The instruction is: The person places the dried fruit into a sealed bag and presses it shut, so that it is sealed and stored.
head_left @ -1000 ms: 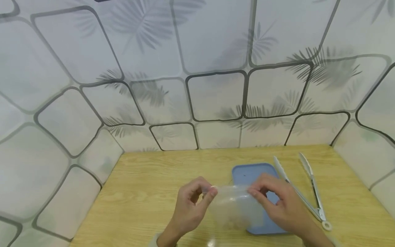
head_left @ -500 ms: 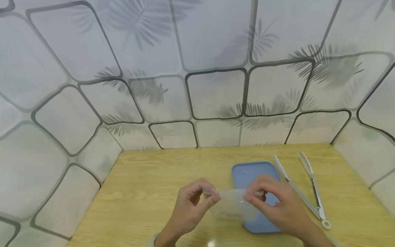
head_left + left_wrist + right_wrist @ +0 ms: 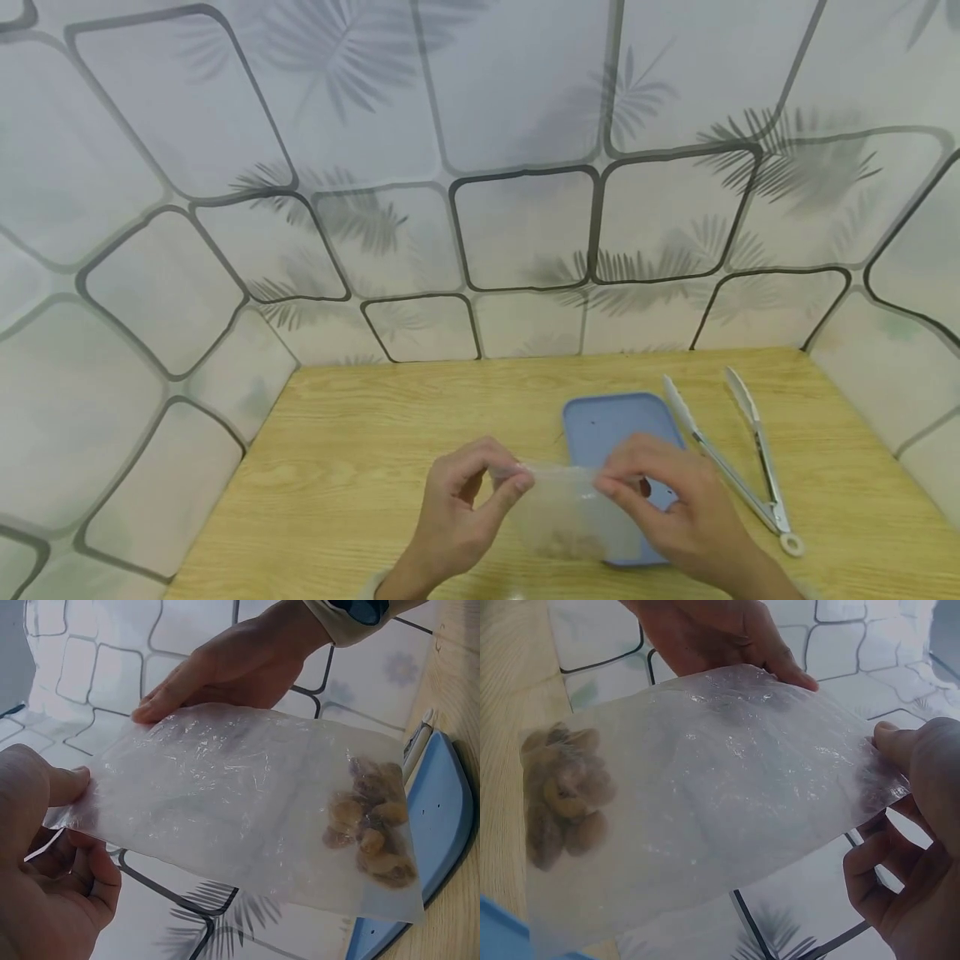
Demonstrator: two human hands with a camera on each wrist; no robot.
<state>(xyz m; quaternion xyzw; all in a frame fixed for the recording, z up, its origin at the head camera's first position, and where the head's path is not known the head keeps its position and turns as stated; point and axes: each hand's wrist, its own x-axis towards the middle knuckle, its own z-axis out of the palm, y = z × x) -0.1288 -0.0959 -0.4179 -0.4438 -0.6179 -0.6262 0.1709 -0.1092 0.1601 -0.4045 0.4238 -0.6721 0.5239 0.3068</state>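
A translucent plastic bag [image 3: 558,508] hangs between my two hands, its top edge level. Several brownish rounded lumps [image 3: 371,821] lie in the bottom of the bag; the cloudy plastic blurs their kind. My left hand [image 3: 467,510] pinches the bag's top left corner between thumb and fingers. At the top right, my right hand [image 3: 686,510] pinches the same edge. In the right wrist view the bag [image 3: 705,795] looks flat and creased, with the lumps [image 3: 570,795] at its far end.
A blue tray [image 3: 611,421] lies on the wooden table [image 3: 352,467], partly behind the bag and my right hand, with a few dark specks on it. To its right lie spread metal tongs [image 3: 779,510]. Patterned cloth walls [image 3: 525,233] enclose the table's back and sides.
Both hands have come slightly closer together along the bag's top edge and dropped a little. The bag's lower end swung up half a second ago and now hangs lower again.
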